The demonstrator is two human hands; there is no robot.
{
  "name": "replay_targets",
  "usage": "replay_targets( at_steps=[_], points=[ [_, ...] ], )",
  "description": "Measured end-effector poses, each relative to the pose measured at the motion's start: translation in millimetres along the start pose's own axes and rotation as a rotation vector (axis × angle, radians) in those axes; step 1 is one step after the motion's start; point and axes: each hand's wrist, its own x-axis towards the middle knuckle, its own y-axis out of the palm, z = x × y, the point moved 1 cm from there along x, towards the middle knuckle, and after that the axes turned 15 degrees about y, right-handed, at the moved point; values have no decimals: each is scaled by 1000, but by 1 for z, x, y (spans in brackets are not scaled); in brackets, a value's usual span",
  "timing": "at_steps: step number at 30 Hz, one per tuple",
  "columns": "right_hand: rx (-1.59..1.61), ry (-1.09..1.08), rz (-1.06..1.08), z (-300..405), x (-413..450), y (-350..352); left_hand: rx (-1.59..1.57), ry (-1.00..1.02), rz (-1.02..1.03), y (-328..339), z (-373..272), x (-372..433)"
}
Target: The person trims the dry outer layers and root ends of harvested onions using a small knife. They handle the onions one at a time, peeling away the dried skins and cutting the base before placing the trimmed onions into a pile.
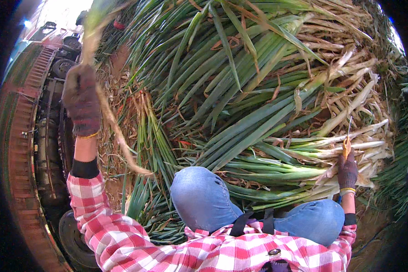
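Observation:
My left hand (pixel 82 100), in a dark work glove, is raised at the left and closed around some blurred dry leaves (pixel 114 124), with blurred green ones above the fist. At the right, my right hand (pixel 347 170), gloved too, holds a small tool with a yellow handle (pixel 346 146) and a thin metal blade pointing away from me. It is over the white stalks of green onions (pixel 302 166) that lie in front of my knees. A large heap of green onions (pixel 207 68) fills the middle, white ends to the right.
A red truck (pixel 23 119) with dark wheels stands along the left. A narrow bundle of green leaves (pixel 153 129) lies left of the heap, and more leafy green onions (pixel 166 221) are beside my left knee. Dry leaf litter (pixel 112 163) covers the ground at the left.

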Motion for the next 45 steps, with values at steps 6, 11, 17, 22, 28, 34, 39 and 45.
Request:
replay_targets(
  at_steps=[6, 11, 17, 22, 28, 34, 39, 45],
  points=[
    [-35, -20, -12, 1, -3, 1, 283, -711, -231, -33, 130, -92],
    [78, -165, -49, 4, -11, -3, 884, -916, 252, -14, 157, -117],
    [58, 42, -21, 20, -18, -15, -451, -1584, -338, 89, 101, -120],
    [32, 95, 109, 29, -20, -28, -540, -377, 226, 204, -78, -38],
    [75, 146, 157, 33, -21, -37, -739, 268, 597, 307, -361, 55],
    [39, 137, 174, 31, -17, -35, -421, 205, 939, 375, -424, 75],
    [89, 128, 153, 28, -17, -30, -670, 227, 961, 356, -410, 69],
    [62, 90, 131, 28, -19, -32, -832, 175, 1022, 298, -418, 2]
  ],
)
